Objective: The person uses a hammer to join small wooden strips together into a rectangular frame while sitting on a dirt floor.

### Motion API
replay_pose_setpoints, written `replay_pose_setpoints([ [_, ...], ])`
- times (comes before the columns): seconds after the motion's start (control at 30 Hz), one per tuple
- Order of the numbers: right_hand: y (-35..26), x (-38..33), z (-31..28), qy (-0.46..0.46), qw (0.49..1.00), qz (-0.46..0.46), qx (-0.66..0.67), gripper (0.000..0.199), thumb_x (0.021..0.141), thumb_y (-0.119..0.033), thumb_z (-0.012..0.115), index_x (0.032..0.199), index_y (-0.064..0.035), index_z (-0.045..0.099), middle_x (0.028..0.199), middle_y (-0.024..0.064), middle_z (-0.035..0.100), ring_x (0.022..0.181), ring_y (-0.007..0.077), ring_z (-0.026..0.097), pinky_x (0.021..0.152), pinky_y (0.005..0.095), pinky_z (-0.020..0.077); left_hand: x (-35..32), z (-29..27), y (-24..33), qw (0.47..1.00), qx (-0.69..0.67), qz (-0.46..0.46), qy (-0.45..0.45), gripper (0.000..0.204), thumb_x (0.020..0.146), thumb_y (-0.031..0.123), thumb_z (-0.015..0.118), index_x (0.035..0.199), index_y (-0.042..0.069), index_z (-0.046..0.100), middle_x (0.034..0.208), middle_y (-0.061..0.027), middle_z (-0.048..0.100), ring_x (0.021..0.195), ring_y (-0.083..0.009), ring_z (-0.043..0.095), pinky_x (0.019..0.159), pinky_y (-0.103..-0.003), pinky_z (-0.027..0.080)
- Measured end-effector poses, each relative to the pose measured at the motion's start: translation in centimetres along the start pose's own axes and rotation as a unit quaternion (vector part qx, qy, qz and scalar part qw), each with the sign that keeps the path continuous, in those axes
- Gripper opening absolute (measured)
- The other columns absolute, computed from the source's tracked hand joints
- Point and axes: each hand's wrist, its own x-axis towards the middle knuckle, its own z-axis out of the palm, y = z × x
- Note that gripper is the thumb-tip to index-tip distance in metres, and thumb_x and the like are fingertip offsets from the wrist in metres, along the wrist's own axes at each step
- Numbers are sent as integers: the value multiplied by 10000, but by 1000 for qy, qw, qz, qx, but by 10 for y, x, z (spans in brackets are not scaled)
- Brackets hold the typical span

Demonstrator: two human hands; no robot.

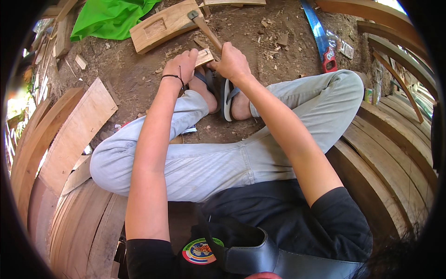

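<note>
My left hand point(180, 66), with a dark cord bracelet at the wrist, is closed over a small pale wooden block point(203, 57) in front of my feet. My right hand point(232, 61) grips the wooden handle of a hammer point(208, 32). Its small dark metal head points up and away to the left, clear of the block. Just beyond my left hand lies a larger wooden block point(174, 29) with a rectangular recess cut in its face. My fingertips on the far side of the small block are partly hidden.
A blue handsaw point(318, 32) with a red handle lies on the dirt floor at the far right. Green cloth point(109, 19) is spread at the far left. Wood chips are scattered about. Curved boards point(381, 144) and a flat wooden panel point(76, 137) flank my legs.
</note>
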Motion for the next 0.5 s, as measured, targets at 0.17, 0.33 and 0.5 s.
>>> replay_pose_setpoints([
  [0.17,3,2,18,27,998,-48,0,536,719,-304,800,1020,25,502,979,268,650,970,427,630,830,467,509,-6,-3,1,1000,-7,-6,-1,261,805,74,572,1038,60,454,997,-198,628,943,-380,640,784,-473,535],
  [0.33,-3,2,23,14,1000,-22,1,478,747,-280,765,1016,12,499,968,256,662,946,426,637,826,480,508,-7,-2,-7,1000,-16,3,0,255,809,83,568,1038,60,459,995,-200,626,938,-381,641,785,-474,535],
  [0.5,7,0,23,28,999,-24,12,452,756,-265,754,1018,8,507,952,248,666,933,429,636,817,491,504,-9,1,6,1000,6,-10,14,230,829,106,556,1038,67,467,989,-176,629,926,-356,653,757,-477,544],
])
